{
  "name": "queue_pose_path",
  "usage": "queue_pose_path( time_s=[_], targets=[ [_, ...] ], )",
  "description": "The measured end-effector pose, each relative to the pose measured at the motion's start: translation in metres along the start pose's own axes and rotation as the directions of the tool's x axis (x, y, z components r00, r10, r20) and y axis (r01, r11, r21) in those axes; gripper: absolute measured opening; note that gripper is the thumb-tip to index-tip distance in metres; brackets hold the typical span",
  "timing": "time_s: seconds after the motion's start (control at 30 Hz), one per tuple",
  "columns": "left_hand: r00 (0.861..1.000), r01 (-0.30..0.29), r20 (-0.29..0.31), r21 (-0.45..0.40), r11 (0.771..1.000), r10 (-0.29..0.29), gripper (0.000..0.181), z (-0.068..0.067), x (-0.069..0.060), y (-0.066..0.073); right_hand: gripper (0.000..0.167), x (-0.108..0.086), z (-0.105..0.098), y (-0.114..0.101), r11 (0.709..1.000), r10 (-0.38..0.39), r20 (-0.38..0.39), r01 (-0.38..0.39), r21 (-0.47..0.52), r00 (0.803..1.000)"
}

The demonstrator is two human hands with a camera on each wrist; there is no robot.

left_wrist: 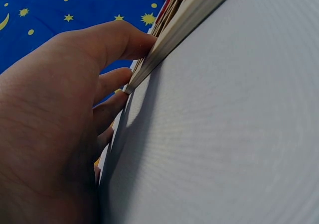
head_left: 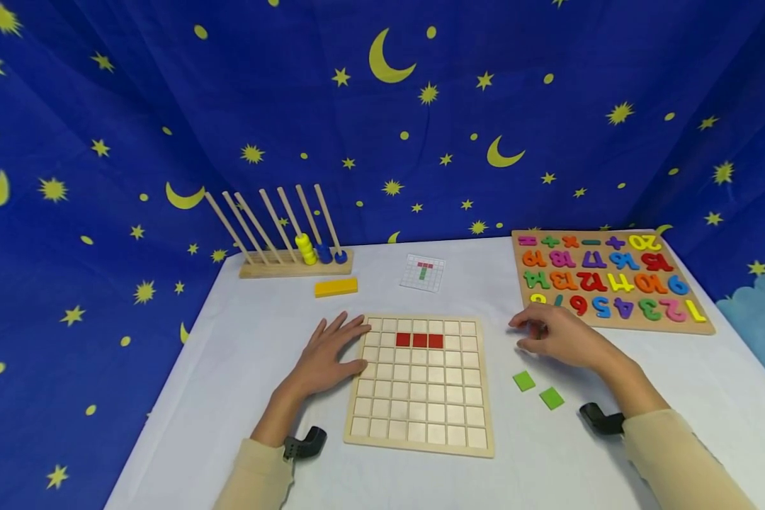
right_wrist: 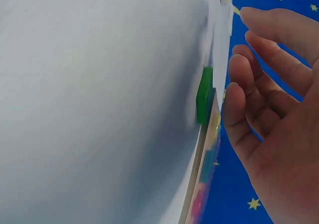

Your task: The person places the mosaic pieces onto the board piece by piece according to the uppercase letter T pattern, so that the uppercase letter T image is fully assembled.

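A wooden grid board (head_left: 418,448) lies flat, with three red squares (head_left: 420,341) side by side in its second row. My left hand (head_left: 329,358) rests at the board's left edge, thumb and fingers spread; the left wrist view shows its fingertips (left_wrist: 153,41) touching the board's side (left_wrist: 184,27). Over the table to the right, my right hand (head_left: 559,336) hovers with loosely bent fingers and holds nothing. Two green squares (head_left: 524,381) (head_left: 552,398) lie below it. In the right wrist view, a green piece (right_wrist: 204,97) shows beside my right hand (right_wrist: 279,99).
A number board (head_left: 650,326) stands at the back right, partly behind my right hand. At the back left are a peg stand (head_left: 255,270) with yellow and blue beads and a yellow block (head_left: 336,287). A pattern card (head_left: 414,281) lies behind the grid board. Starry cloth hangs behind.
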State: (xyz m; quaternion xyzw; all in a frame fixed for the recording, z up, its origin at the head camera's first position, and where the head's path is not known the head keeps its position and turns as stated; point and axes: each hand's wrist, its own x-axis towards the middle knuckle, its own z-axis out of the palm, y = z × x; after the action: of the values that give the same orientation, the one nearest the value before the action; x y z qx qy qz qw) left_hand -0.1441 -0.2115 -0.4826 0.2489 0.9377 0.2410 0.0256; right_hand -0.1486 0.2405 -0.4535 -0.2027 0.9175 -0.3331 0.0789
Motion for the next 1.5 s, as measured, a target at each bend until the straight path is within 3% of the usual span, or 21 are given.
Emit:
queue_pose_path(
  time_s=[0.53, 0.73, 1.5],
  targets=[
    [1.0, -0.005, -0.007, -0.003, 1.0, 0.005, 0.064, 0.0, 0.001, 0.0, 0.036, -0.017, -0.011, 0.02, 0.99, 0.12, -0.024, -0.122, -0.073, 0.992],
    [1.0, 0.014, 0.006, 0.005, 1.0, -0.014, 0.064, -0.001, 0.001, 0.0, 0.036, -0.019, -0.012, 0.025, 0.987, 0.134, -0.006, -0.133, -0.09, 0.991],
    [1.0, -0.002, -0.01, 0.002, 1.0, 0.002, 0.063, 0.001, 0.001, -0.001, 0.032, -0.023, -0.012, 0.027, 0.992, 0.119, 0.041, -0.117, -0.057, 0.992]
  ],
)
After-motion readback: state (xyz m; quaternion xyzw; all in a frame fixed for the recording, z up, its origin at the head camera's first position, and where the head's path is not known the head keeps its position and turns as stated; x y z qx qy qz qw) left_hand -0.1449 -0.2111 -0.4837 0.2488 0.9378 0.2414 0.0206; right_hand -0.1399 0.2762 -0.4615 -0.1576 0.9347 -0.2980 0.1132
